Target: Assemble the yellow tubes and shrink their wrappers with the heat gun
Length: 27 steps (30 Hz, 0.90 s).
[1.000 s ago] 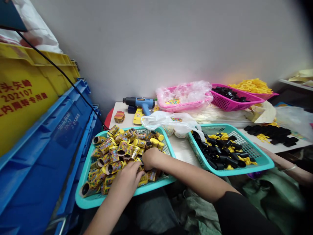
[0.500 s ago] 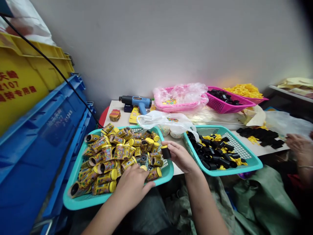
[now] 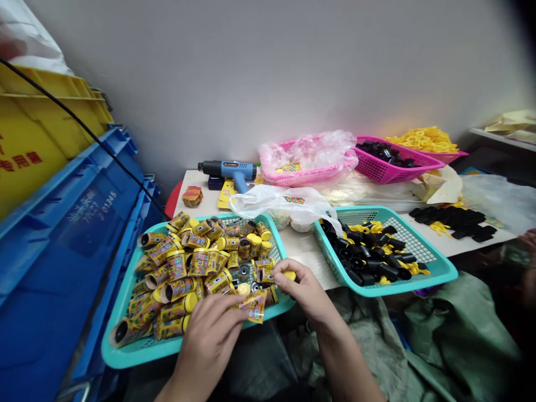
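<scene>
A teal basket (image 3: pixel 125 352) in front of me is heaped with small yellow-labelled tubes (image 3: pixel 188 268), some with yellow caps. Over its near right corner my left hand (image 3: pixel 211 335) pinches one labelled tube (image 3: pixel 254 306) by its end. Beside it my right hand (image 3: pixel 304 287) is closed on a small yellow cap (image 3: pixel 288 275), held at the other end of that tube. A second teal basket (image 3: pixel 439 268) to the right holds black caps (image 3: pixel 368 259) and yellow pieces.
Blue and yellow crates (image 3: pixel 62 223) stand stacked at my left. On the white table (image 3: pixel 305 254) lie a blue glue gun (image 3: pixel 230 170), a plastic bag (image 3: pixel 285 204), pink baskets (image 3: pixel 385 167) and loose black parts (image 3: pixel 456 218). Another person's hand (image 3: pixel 528 240) shows at the right edge.
My right hand came back from near the black-cap basket to the tube basket's corner, now with a yellow cap. My left hand has lifted a tube from the pile.
</scene>
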Motion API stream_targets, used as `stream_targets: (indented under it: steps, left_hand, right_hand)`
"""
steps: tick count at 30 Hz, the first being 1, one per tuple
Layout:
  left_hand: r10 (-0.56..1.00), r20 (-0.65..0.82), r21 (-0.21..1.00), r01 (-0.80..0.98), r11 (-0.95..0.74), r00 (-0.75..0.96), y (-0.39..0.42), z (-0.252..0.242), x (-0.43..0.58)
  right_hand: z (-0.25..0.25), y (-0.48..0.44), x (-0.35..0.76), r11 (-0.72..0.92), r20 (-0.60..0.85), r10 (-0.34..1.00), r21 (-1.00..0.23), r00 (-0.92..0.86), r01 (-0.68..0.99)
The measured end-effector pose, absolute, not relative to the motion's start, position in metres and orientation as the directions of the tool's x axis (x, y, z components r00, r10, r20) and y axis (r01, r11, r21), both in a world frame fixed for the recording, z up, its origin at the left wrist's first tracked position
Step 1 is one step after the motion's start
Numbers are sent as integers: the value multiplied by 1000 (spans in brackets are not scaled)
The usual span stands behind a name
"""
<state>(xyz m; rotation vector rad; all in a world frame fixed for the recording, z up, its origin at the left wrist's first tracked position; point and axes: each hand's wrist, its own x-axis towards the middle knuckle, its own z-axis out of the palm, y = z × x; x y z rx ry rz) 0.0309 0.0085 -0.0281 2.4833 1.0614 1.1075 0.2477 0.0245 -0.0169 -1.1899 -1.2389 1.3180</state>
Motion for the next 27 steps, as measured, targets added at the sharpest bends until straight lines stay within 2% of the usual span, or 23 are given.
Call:
stream_targets:
  steps: [3,6,9,11,14,17,20,23,25,27]
  left_hand:
    - [652,681,437,530,-727,333,13,-21,21]
    - [646,697,464,491,-737,311,16,-17,12]
    - [654,680,506,434,-745,331,16,-17,2]
    - [687,652,553,418,-721,321,16,-17,-2]
    - [720,656,584,451,-675,228,15,-20,-2]
    - [729,677,610,477,-632,100,11,-24,3]
    - [827,558,746,396,-535,68,5,-24,6]
    - [953,299,936,181,-303,49,4,-16,5]
    - [987,157,986,52,-159,42,8,-11,4]
    - [997,80,997,-17,-79,25,13,-11,6]
  right_hand:
    - [-9,23,237,18,-4,975,-995,-223,97]
    - [-8,26,225,50,0,953,-986,-303,157]
    - [-10,34,216,8,-51,948,-983,-313,184]
    - [-11,37,211,-20,-74,922,-989,-380,144]
    - [-11,35,202,-142,-115,872,-990,-477,-21]
    - [-13,29,190,-251,-177,923,-950,-343,-186]
    - [-15,26,182,-173,-134,972,-963,-193,-205]
    - [-15,27,182,54,55,988,-998,-144,-11]
    - [-12,27,181,175,158,977,-978,-142,116]
    - [-10,27,180,210,187,970,-966,-156,151]
